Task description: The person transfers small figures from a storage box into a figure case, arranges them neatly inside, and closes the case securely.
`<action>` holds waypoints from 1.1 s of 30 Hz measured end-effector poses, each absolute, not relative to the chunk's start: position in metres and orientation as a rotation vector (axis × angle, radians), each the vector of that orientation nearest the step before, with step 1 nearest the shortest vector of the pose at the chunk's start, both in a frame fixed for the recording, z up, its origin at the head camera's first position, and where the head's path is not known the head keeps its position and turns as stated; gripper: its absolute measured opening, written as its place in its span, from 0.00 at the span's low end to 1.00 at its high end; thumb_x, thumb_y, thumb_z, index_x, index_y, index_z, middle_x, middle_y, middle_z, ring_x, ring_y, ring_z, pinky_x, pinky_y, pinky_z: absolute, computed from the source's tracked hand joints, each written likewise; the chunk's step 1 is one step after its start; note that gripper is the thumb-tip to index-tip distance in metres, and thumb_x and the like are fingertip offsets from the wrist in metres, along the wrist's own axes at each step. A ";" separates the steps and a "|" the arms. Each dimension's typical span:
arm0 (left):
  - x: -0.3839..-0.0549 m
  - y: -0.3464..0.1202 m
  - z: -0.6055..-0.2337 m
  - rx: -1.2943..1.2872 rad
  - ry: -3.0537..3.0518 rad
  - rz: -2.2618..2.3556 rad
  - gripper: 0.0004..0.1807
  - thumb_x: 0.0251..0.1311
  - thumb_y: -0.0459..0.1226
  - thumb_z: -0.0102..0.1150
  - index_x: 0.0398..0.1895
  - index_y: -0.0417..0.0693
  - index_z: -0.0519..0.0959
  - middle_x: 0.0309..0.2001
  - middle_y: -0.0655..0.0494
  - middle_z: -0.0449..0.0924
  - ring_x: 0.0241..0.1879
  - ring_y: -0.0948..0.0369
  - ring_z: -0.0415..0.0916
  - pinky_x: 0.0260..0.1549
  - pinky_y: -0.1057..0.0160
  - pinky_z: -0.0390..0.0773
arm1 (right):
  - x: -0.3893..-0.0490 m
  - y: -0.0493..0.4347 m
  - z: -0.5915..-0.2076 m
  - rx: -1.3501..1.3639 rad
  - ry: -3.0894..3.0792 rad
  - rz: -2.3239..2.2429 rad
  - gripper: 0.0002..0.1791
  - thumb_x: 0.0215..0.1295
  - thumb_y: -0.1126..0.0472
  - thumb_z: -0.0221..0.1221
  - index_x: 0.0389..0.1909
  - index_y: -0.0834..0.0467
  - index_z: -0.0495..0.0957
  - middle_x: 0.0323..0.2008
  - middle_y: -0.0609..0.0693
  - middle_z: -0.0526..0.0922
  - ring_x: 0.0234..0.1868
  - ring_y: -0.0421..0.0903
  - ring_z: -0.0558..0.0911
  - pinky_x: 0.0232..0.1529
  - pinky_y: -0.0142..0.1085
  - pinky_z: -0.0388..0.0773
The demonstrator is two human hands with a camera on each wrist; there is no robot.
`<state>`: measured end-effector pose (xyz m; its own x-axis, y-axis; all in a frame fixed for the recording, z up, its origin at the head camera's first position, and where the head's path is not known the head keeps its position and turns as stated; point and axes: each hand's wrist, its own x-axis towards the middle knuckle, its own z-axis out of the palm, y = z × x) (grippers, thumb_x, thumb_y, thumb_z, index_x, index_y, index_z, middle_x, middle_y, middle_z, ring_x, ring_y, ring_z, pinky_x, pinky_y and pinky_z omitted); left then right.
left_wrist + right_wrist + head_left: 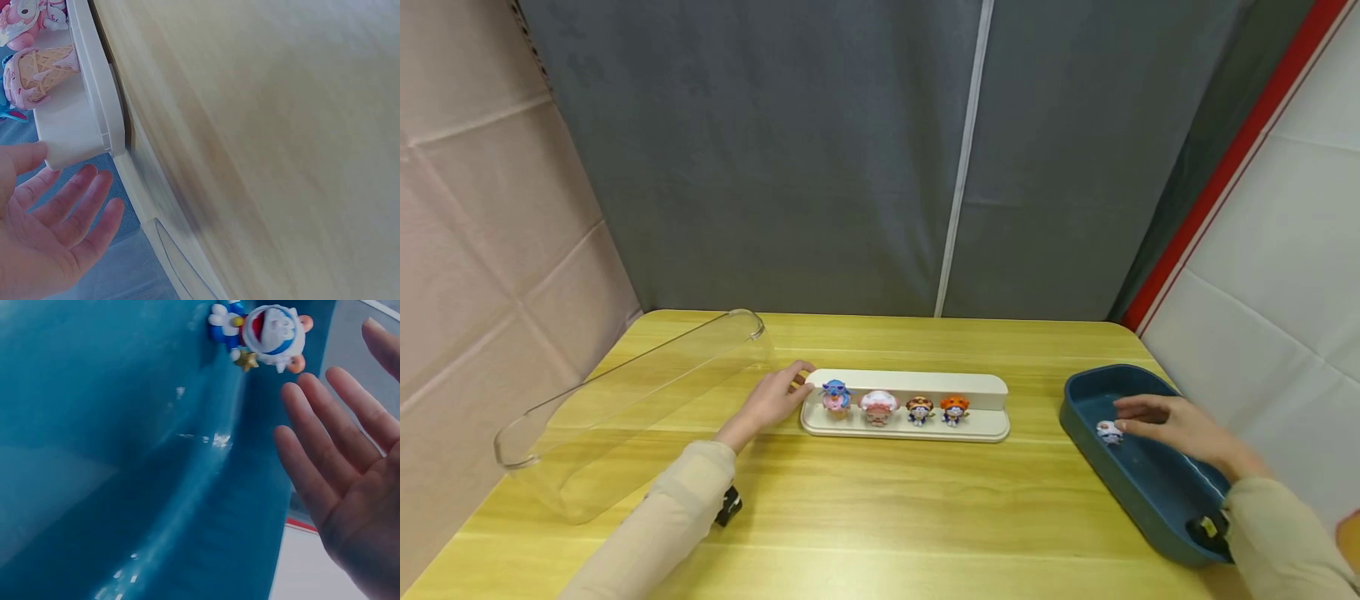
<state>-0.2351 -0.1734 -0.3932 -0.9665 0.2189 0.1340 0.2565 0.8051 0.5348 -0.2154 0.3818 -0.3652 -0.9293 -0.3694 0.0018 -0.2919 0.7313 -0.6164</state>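
A white two-step display stand (910, 432) holds a row of small figurines: a blue-topped one on an ice-cream cone (836, 400), a pink one with a white top (878, 408), a brown-hatted one (919, 411) and an orange-hatted one (954, 410). My left hand (772, 400) is at the stand's left end, its thumb by the corner and its fingers loosely spread in the left wrist view. Over the dark blue tray (1138, 500), my right hand (1176, 425) reaches with extended fingers close to a white-and-blue figurine (272, 334) holding a gold star. No grip on it shows.
A clear, trough-shaped plastic cover (632, 400) lies slantwise on the left of the wooden table (880, 517). A grey curtain (775, 167) hangs behind the table. Pale cloth walls (1285, 250) stand at both sides.
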 end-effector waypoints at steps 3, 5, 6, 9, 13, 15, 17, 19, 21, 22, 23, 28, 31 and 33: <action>-0.236 -0.174 -0.393 -0.383 -2.922 -0.881 0.15 0.60 0.37 0.51 0.50 0.45 0.70 0.40 0.45 0.76 0.36 0.52 0.76 0.36 0.52 0.73 | -0.216 0.384 -0.370 -0.507 2.781 -0.964 0.24 0.60 0.55 0.56 0.52 0.67 0.70 0.42 0.56 0.77 0.37 0.33 0.75 0.34 0.29 0.73; -0.236 -0.174 -0.394 -0.383 -2.923 -0.880 0.15 0.60 0.37 0.51 0.50 0.45 0.70 0.40 0.45 0.76 0.36 0.52 0.76 0.36 0.52 0.73 | -0.216 0.386 -0.373 -0.492 2.753 -0.962 0.25 0.60 0.54 0.55 0.53 0.68 0.68 0.43 0.56 0.76 0.38 0.34 0.75 0.35 0.30 0.73; -0.236 -0.174 -0.394 -0.383 -2.923 -0.880 0.15 0.60 0.37 0.51 0.50 0.45 0.70 0.40 0.45 0.76 0.36 0.52 0.76 0.36 0.52 0.73 | -0.216 0.386 -0.374 -0.485 2.741 -0.962 0.26 0.60 0.54 0.55 0.53 0.68 0.68 0.43 0.56 0.76 0.38 0.34 0.75 0.35 0.30 0.73; -0.236 -0.174 -0.394 -0.385 -2.925 -0.884 0.15 0.60 0.37 0.51 0.50 0.45 0.70 0.40 0.45 0.76 0.36 0.52 0.76 0.36 0.52 0.73 | -0.218 0.387 -0.376 -0.492 2.694 -0.993 0.26 0.61 0.55 0.55 0.54 0.69 0.67 0.44 0.58 0.75 0.38 0.35 0.75 0.35 0.30 0.73; -0.236 -0.174 -0.394 -0.388 -2.926 -0.886 0.15 0.60 0.37 0.51 0.50 0.44 0.70 0.40 0.44 0.76 0.36 0.52 0.75 0.36 0.52 0.73 | -0.219 0.387 -0.379 -0.567 2.627 -1.047 0.25 0.61 0.59 0.54 0.53 0.72 0.65 0.44 0.60 0.74 0.37 0.36 0.75 0.34 0.31 0.74; -0.236 -0.174 -0.394 -0.389 -2.926 -0.885 0.15 0.60 0.37 0.51 0.50 0.44 0.70 0.40 0.44 0.76 0.36 0.52 0.75 0.36 0.52 0.73 | -0.220 0.387 -0.380 -0.604 2.600 -1.067 0.24 0.61 0.61 0.54 0.53 0.73 0.65 0.43 0.61 0.74 0.37 0.36 0.75 0.34 0.31 0.74; -0.236 -0.174 -0.394 -0.389 -2.925 -0.884 0.15 0.60 0.37 0.51 0.50 0.44 0.70 0.40 0.45 0.76 0.36 0.52 0.75 0.36 0.52 0.73 | -0.221 0.387 -0.382 -0.629 2.588 -1.072 0.23 0.61 0.62 0.54 0.52 0.74 0.65 0.43 0.62 0.74 0.37 0.36 0.76 0.33 0.31 0.74; -0.236 -0.174 -0.394 -0.387 -2.925 -0.883 0.15 0.60 0.37 0.51 0.50 0.45 0.70 0.40 0.45 0.76 0.36 0.52 0.75 0.36 0.52 0.73 | -0.222 0.387 -0.384 -0.658 2.578 -1.082 0.22 0.61 0.64 0.54 0.51 0.75 0.65 0.43 0.62 0.74 0.37 0.36 0.76 0.33 0.31 0.75; -0.236 -0.174 -0.394 -0.384 -2.925 -0.885 0.15 0.60 0.37 0.51 0.50 0.45 0.70 0.40 0.45 0.76 0.37 0.52 0.75 0.36 0.52 0.73 | -0.223 0.387 -0.385 -0.691 2.578 -1.081 0.21 0.60 0.65 0.54 0.50 0.75 0.66 0.41 0.61 0.74 0.36 0.36 0.76 0.32 0.30 0.75; -0.236 -0.174 -0.394 -0.383 -2.925 -0.884 0.15 0.60 0.37 0.51 0.50 0.45 0.70 0.40 0.45 0.76 0.37 0.52 0.75 0.36 0.52 0.73 | -0.224 0.386 -0.386 -0.707 2.573 -1.087 0.21 0.60 0.65 0.54 0.50 0.75 0.66 0.41 0.61 0.75 0.36 0.36 0.76 0.32 0.30 0.75; -0.236 -0.174 -0.395 -0.382 -2.925 -0.884 0.15 0.60 0.37 0.51 0.50 0.45 0.70 0.40 0.45 0.76 0.37 0.52 0.75 0.36 0.52 0.73 | -0.224 0.386 -0.387 -0.721 2.568 -1.093 0.20 0.60 0.66 0.54 0.49 0.76 0.66 0.40 0.61 0.75 0.36 0.36 0.76 0.32 0.30 0.75; -0.236 -0.174 -0.395 -0.380 -2.924 -0.885 0.15 0.60 0.37 0.51 0.50 0.45 0.70 0.40 0.45 0.76 0.36 0.53 0.76 0.36 0.52 0.73 | -0.225 0.382 -0.387 -0.751 2.554 -1.097 0.19 0.60 0.66 0.54 0.47 0.76 0.67 0.39 0.60 0.76 0.34 0.37 0.77 0.31 0.30 0.75; -0.236 -0.174 -0.394 -0.384 -2.920 -0.889 0.15 0.60 0.37 0.51 0.50 0.45 0.70 0.40 0.45 0.76 0.36 0.52 0.76 0.36 0.52 0.73 | -0.227 0.380 -0.387 -0.775 2.557 -1.080 0.19 0.59 0.67 0.55 0.46 0.77 0.68 0.38 0.60 0.76 0.34 0.36 0.76 0.30 0.30 0.75; -0.236 -0.174 -0.394 -0.389 -2.917 -0.890 0.15 0.60 0.37 0.51 0.50 0.44 0.70 0.40 0.45 0.76 0.36 0.52 0.76 0.36 0.52 0.73 | -0.228 0.379 -0.388 -0.789 2.557 -1.077 0.19 0.59 0.68 0.55 0.46 0.77 0.67 0.38 0.60 0.76 0.33 0.36 0.76 0.30 0.30 0.75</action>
<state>-0.2357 -0.1743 -0.3942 -0.9658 0.2203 0.1367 0.2591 0.8007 0.5401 -0.2279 0.3791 -0.3880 -0.8197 -0.5723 -0.0247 -0.3821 0.5785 -0.7206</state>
